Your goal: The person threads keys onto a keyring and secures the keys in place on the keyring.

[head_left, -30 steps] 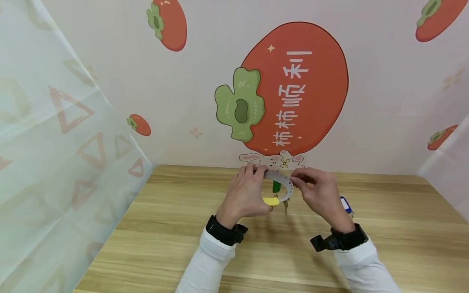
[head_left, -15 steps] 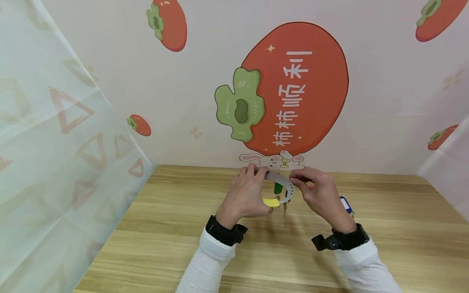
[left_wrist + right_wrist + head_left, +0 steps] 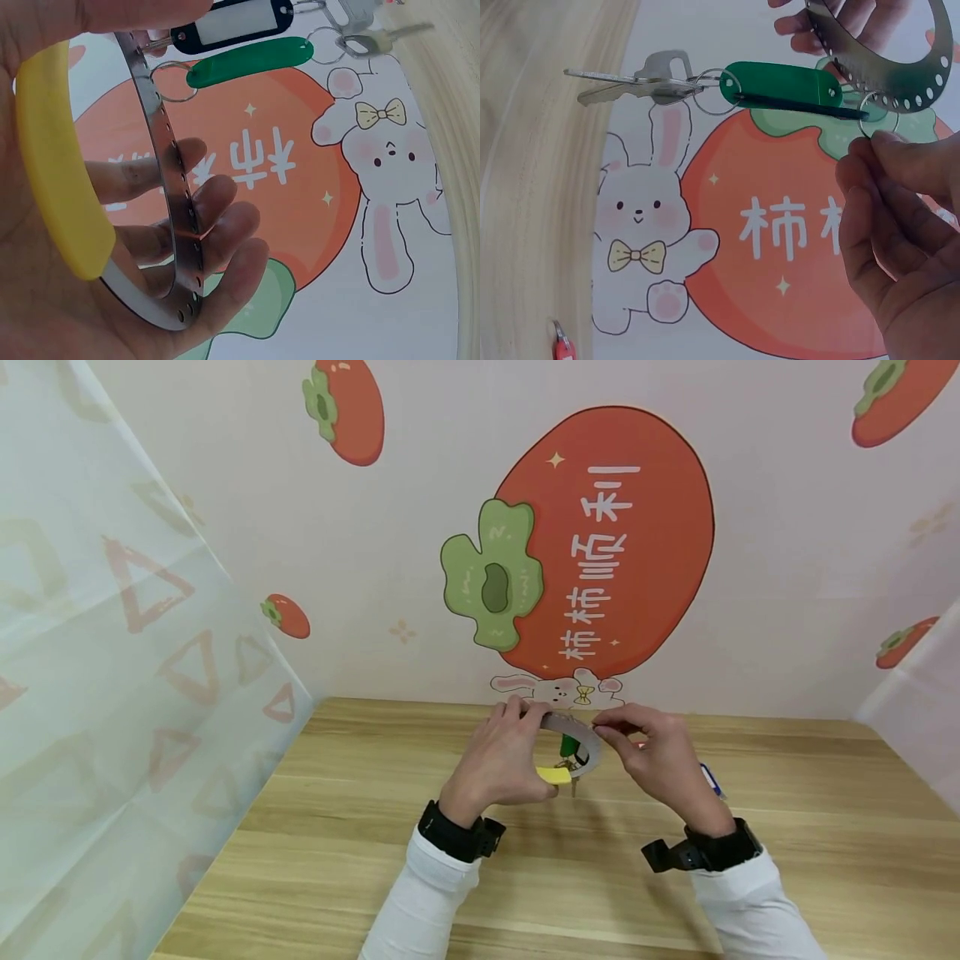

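Observation:
My left hand [image 3: 498, 760] grips a curved metal key holder by its yellow handle [image 3: 60, 165], raised over the table. Holes run along the metal band [image 3: 172, 165]. On the far side, my right hand [image 3: 663, 764] pinches a small split ring [image 3: 859, 124] at the band's holed edge. A green key tag [image 3: 780, 84] and a dark-framed key tag [image 3: 232, 26] hang there side by side, with keys [image 3: 660, 82] dangling beyond them. In the left wrist view the green tag's ring [image 3: 174, 81] meets the band; whether it passes through a hole I cannot tell.
A blue key tag [image 3: 712, 780] lies on the wooden table [image 3: 360, 827], partly behind my right forearm. Near the table's back edge is a red key tag [image 3: 565, 349]. The patterned back wall [image 3: 420, 527] rises just behind my hands.
The metal band has turned slightly, so its holes show less in the head view. The hanging keys have swung a little to the left. My right hand keeps its pinch at the band.

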A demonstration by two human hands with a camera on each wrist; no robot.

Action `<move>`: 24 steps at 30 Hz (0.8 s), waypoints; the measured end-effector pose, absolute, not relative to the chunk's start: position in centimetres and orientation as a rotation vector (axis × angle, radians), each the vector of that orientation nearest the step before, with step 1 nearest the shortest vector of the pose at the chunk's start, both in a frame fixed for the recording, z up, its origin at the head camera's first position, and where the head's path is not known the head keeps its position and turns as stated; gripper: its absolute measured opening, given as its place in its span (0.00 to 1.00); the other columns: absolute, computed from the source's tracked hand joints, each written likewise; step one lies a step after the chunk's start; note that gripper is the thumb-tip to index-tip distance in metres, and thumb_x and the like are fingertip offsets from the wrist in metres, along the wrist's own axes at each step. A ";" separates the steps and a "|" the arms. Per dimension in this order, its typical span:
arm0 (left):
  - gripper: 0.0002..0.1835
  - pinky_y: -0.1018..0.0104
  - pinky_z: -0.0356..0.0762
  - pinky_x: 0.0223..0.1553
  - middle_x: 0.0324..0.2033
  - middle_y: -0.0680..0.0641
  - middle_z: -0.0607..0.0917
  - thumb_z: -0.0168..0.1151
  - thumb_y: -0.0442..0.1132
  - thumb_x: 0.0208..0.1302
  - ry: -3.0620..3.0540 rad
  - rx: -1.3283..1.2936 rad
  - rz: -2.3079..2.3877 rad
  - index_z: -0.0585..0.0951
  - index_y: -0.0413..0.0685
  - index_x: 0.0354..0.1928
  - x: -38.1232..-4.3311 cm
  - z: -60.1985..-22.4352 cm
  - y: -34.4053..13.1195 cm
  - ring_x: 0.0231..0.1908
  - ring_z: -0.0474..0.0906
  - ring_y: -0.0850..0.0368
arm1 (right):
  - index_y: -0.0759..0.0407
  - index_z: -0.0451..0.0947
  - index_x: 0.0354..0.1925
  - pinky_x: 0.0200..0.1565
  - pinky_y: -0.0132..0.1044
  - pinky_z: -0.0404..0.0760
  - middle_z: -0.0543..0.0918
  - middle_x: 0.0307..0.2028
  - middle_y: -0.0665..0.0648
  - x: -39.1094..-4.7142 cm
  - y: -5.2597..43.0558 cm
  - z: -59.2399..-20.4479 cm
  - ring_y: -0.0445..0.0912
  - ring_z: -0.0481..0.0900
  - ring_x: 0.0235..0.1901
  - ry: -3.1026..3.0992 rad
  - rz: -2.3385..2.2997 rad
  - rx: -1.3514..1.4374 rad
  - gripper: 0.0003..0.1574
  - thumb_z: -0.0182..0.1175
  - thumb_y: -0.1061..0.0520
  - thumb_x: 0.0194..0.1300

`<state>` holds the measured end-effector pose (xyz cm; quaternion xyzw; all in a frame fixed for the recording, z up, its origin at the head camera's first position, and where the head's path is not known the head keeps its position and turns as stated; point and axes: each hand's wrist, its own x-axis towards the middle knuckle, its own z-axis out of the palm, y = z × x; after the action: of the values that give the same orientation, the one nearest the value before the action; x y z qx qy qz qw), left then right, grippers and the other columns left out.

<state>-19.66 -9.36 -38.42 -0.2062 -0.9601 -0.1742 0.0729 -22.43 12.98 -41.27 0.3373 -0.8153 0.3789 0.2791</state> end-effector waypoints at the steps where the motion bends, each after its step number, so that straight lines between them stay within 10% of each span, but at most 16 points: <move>1: 0.48 0.52 0.75 0.51 0.54 0.44 0.73 0.79 0.52 0.43 -2.889 -0.628 -0.520 0.72 0.49 0.69 -19.6 -38.4 -9.3 0.52 0.72 0.48 | 0.63 0.86 0.38 0.35 0.21 0.78 0.87 0.35 0.54 -22.4 13.0 -41.3 0.43 0.84 0.31 -2.184 1.018 0.909 0.14 0.70 0.76 0.55; 24: 0.46 0.51 0.74 0.53 0.56 0.43 0.73 0.78 0.50 0.43 -2.905 -0.613 -0.541 0.72 0.48 0.68 -19.7 -38.4 -9.7 0.53 0.71 0.47 | 0.62 0.85 0.41 0.33 0.24 0.78 0.86 0.37 0.54 -22.8 14.5 -41.1 0.45 0.82 0.34 -2.215 0.965 0.850 0.17 0.71 0.75 0.55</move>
<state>-19.69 -9.73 -38.35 -0.2027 -0.9608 -0.1789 0.0619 -22.82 14.47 -41.05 0.3179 -0.8288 0.3609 0.2862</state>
